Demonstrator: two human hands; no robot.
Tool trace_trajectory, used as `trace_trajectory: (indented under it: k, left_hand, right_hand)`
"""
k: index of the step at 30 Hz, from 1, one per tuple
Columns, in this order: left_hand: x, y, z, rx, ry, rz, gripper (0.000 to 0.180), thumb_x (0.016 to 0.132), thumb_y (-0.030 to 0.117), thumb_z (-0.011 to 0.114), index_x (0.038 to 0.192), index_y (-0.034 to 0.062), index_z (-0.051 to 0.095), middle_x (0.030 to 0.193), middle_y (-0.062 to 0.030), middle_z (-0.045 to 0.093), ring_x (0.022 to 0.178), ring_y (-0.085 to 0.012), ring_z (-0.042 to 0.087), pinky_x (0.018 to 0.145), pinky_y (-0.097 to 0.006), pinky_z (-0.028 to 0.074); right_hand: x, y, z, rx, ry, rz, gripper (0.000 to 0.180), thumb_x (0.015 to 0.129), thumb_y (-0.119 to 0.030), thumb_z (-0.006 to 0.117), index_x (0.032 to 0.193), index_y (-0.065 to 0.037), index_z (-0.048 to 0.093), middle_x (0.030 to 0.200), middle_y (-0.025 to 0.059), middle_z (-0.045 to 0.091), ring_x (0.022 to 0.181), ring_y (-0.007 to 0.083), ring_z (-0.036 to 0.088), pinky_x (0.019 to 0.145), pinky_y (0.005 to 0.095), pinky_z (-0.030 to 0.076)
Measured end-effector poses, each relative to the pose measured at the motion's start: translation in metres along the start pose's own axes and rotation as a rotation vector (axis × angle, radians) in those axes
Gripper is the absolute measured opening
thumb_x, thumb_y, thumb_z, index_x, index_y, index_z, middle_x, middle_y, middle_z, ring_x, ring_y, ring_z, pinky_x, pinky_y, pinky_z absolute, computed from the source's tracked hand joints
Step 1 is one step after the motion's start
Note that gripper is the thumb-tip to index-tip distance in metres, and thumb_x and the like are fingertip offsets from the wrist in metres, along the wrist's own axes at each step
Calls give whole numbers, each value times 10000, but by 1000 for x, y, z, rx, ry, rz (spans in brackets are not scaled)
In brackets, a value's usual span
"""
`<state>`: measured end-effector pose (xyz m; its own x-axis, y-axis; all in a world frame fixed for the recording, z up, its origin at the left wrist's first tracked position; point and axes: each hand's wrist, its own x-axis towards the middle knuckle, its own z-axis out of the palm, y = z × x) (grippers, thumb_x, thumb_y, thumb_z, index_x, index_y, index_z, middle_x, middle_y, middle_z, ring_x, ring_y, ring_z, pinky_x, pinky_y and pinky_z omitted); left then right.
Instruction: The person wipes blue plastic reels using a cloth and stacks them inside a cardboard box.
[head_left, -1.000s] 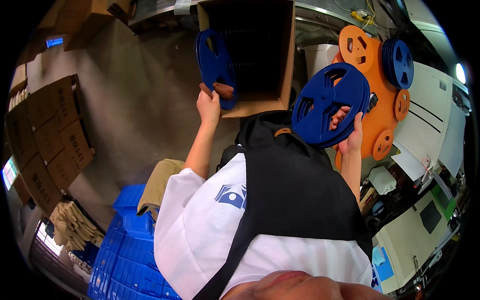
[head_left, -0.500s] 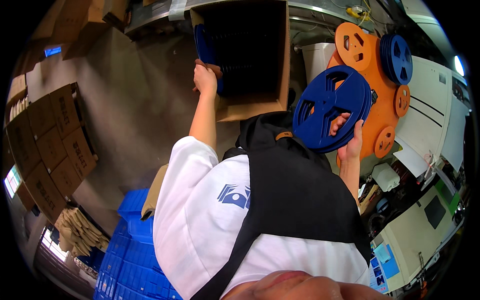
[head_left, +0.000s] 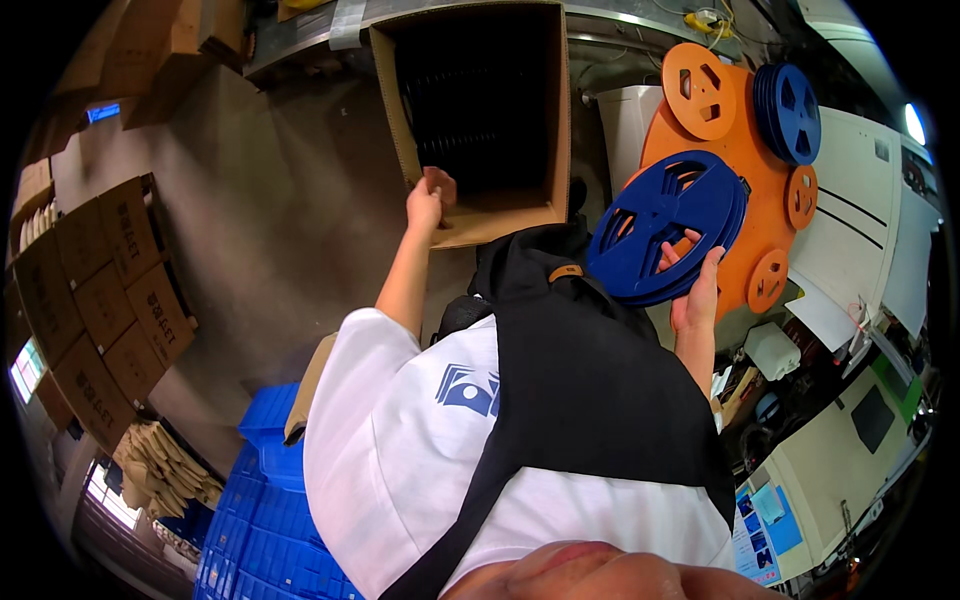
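My right hand (head_left: 697, 290) grips a stack of blue plastic reels (head_left: 660, 210) by the lower right rim, its fingers coming through a cut-out. The stack is tilted, in front of an orange board. My left hand (head_left: 430, 203) is at the lower left edge of an open cardboard box (head_left: 500, 226), with its fingers apart and no reel visible in them. Dark ribbed rows, perhaps reel edges, show faintly in the box's shadowed inside.
Behind the stack is the orange board (head_left: 740, 100) with orange reels (head_left: 699, 90) and another blue reel stack (head_left: 797, 113). Cardboard cartons (head_left: 105, 295) are piled at the left. Blue plastic crates (head_left: 265, 525) stand at the lower left. A pale cabinet (head_left: 855, 200) is at the right.
My left hand has let go of a blue reel at the box's left side and moved down to its lower corner. The stack in my right hand has tilted.
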<state>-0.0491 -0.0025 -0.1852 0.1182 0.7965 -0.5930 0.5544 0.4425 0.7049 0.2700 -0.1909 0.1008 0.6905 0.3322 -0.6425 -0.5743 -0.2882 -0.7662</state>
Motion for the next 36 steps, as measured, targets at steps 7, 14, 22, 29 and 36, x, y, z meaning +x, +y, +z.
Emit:
trace_trajectory:
  k: [7, 14, 22, 29, 36]
  left_hand:
    - [-56, 95, 26, -54, -135, 526, 376, 903, 79, 505, 1277, 123, 508, 1064, -79, 622, 840, -210, 652, 490, -278, 527]
    - [-86, 193, 24, -428, -225, 532, 498, 873, -20, 511, 1347, 80, 392, 1386, -84, 415, 1258, -244, 429, 950, -376, 447]
    - [-163, 264, 90, 321, -396, 1339, 619, 768, 209, 646, 1332, 117, 409, 1413, -119, 370, 1347, -308, 294, 1100, -495, 193]
    - [-91, 204, 60, 506, -419, 1071, 615, 829, 195, 605, 1387, 99, 365, 1482, -99, 274, 1385, -262, 215, 1121, -412, 209]
    - [-120, 186, 15, 623, -594, 1471, 665, 720, 335, 689, 1293, 69, 481, 1368, -64, 446, 1300, -231, 367, 1105, -436, 238]
  right_hand:
    - [16, -1, -34, 257, -342, -81, 589, 937, -563, 342, 1152, -43, 513, 1319, 121, 441, 928, 276, 600, 628, 307, 487]
    - [18, -8, -27, 524, -596, -78, 558, 883, -595, 444, 947, -48, 526, 1399, 185, 356, 589, 128, 440, 527, 242, 370]
    - [20, -3, -15, 633, -762, 43, 532, 897, -556, 464, 851, -26, 483, 1375, 189, 388, 454, 76, 362, 459, 213, 318]
    - [19, -4, -31, 657, -619, -23, 518, 900, -536, 471, 867, -19, 493, 1401, 214, 346, 454, 67, 360, 463, 211, 318]
    - [25, -10, -36, 802, -639, 16, 498, 916, -488, 472, 925, 10, 482, 1394, 236, 329, 474, 80, 387, 477, 220, 356]
